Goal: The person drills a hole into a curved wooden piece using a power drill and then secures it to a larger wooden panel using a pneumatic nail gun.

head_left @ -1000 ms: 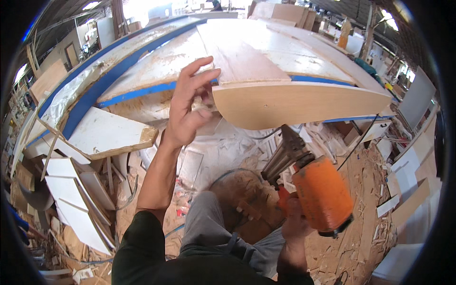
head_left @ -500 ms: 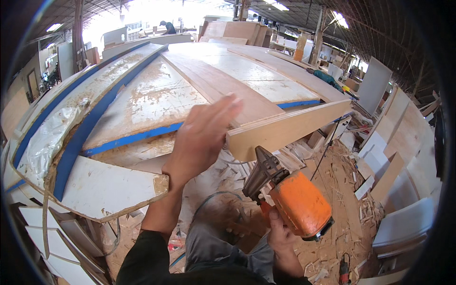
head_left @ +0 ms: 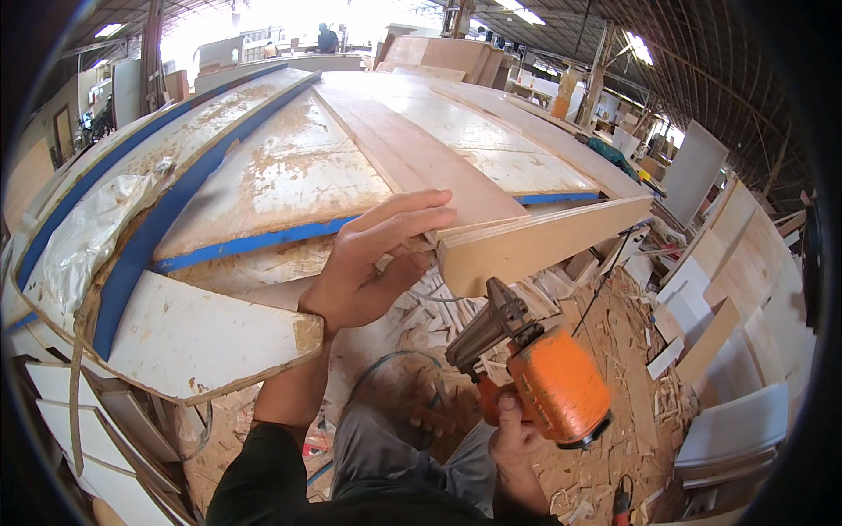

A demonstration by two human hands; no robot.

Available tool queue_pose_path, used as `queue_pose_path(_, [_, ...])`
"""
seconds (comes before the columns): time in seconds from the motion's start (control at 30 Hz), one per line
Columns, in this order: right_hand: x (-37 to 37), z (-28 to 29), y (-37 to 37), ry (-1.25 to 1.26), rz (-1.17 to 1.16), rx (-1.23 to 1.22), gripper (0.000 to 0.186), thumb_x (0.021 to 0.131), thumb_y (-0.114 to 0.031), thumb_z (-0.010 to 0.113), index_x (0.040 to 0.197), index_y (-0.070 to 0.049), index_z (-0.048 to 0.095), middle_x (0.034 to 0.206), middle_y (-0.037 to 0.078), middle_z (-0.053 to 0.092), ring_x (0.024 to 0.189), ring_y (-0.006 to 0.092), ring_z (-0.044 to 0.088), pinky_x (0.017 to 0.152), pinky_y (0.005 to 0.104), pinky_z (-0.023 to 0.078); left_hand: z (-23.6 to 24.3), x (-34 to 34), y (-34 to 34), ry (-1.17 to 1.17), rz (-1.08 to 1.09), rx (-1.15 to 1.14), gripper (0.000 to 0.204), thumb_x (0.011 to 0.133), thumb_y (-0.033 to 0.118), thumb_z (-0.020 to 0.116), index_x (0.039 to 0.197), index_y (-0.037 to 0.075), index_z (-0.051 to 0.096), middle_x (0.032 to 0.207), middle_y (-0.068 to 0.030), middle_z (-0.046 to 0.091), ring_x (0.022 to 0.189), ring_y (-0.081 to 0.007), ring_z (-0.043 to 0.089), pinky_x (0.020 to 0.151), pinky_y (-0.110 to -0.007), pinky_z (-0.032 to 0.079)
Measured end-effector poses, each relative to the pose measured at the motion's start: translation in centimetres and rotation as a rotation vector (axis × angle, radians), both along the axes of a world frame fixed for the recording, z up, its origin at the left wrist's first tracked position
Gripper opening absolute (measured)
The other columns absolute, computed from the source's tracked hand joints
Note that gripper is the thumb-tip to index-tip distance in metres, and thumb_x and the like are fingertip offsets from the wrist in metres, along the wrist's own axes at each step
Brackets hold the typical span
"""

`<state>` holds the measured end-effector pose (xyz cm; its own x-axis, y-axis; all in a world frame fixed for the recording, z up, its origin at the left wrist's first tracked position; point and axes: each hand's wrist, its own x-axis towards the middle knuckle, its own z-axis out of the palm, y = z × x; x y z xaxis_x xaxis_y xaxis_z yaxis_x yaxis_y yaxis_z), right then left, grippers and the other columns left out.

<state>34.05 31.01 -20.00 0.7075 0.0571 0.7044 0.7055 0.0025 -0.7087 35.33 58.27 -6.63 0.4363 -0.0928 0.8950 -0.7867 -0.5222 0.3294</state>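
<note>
A pale plywood strip (head_left: pixel 535 250), made of several layers, stands on edge along the near end of a brown plywood panel (head_left: pixel 421 158). My left hand (head_left: pixel 360 267) is at the strip's left end, two fingers stretched over the top and the thumb bent below by the corner. My right hand (head_left: pixel 516 434) is wrapped round the handle of an orange nail gun (head_left: pixel 560 386). The gun's metal nose points up and away, at the strip's lower edge near its left end; whether it touches cannot be told.
A white worktop (head_left: pixel 289 167) with blue edges bears the panel. Plastic film (head_left: pixel 96 232) lies at left. A white board with a chipped corner (head_left: pixel 228 337) juts toward me. Wood offcuts cover the floor (head_left: pixel 605 394). A green tool (head_left: pixel 611 156) rests at far right; boards are stacked at right.
My left hand's fingers have come down onto the strip's end and bent, with the thumb drawn in. The nail gun stays by the strip. The view has shifted slightly.
</note>
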Motion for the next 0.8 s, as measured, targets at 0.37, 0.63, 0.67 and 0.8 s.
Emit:
queue_pose_path(0.37, [2.2, -5.4, -0.6, 0.288, -0.017, -0.084, 0.022, 0.099, -0.016, 0.070, 0.110, 0.003, 0.068, 0.101, 0.008, 0.071, 0.091, 0.0156, 0.066, 0.080, 0.0294, 0.053, -1.0, 1.9, 0.0, -0.029, -0.097, -0.063, 0.048, 0.081, -0.009, 0.078, 0.126, 0.005, 0.070, 0.135, -0.0166, 0.063, 0.100, -0.0165, 0.069, 0.078, -0.028, 0.060])
queue_pose_path(0.63, [2.6, -4.9, -0.8, 0.231, -0.032, -0.089, 0.016, 0.098, -0.011, 0.070, 0.104, 0.003, 0.068, 0.094, 0.006, 0.072, 0.082, 0.0126, 0.067, 0.073, 0.0273, 0.055, -1.3, 1.8, -0.5, 0.004, -0.208, -0.173, 0.042, 0.083, -0.007, 0.078, 0.123, 0.003, 0.071, 0.134, -0.0139, 0.062, 0.101, -0.0159, 0.069, 0.084, -0.028, 0.061])
queue_pose_path(0.67, [2.4, -4.3, -0.7, 0.221, -0.032, -0.100, 0.016, 0.098, -0.011, 0.070, 0.104, 0.003, 0.068, 0.094, 0.006, 0.072, 0.082, 0.0125, 0.067, 0.072, 0.0272, 0.054, -1.3, 1.9, -0.5, 0.002, -0.213, -0.171, 0.041, 0.084, -0.007, 0.077, 0.123, 0.003, 0.071, 0.134, -0.0138, 0.062, 0.101, -0.0158, 0.069, 0.084, -0.028, 0.061])
queue_pose_path(0.8, [1.9, -2.8, -0.5, 0.300, 0.030, -0.026, 0.017, 0.098, -0.011, 0.070, 0.105, 0.004, 0.068, 0.094, 0.007, 0.072, 0.079, 0.0112, 0.066, 0.069, 0.0259, 0.054, -1.4, 2.1, -0.6, -0.002, -0.234, -0.192, 0.039, 0.085, -0.004, 0.078, 0.123, 0.003, 0.071, 0.133, -0.0135, 0.062, 0.103, -0.0152, 0.068, 0.085, -0.027, 0.060])
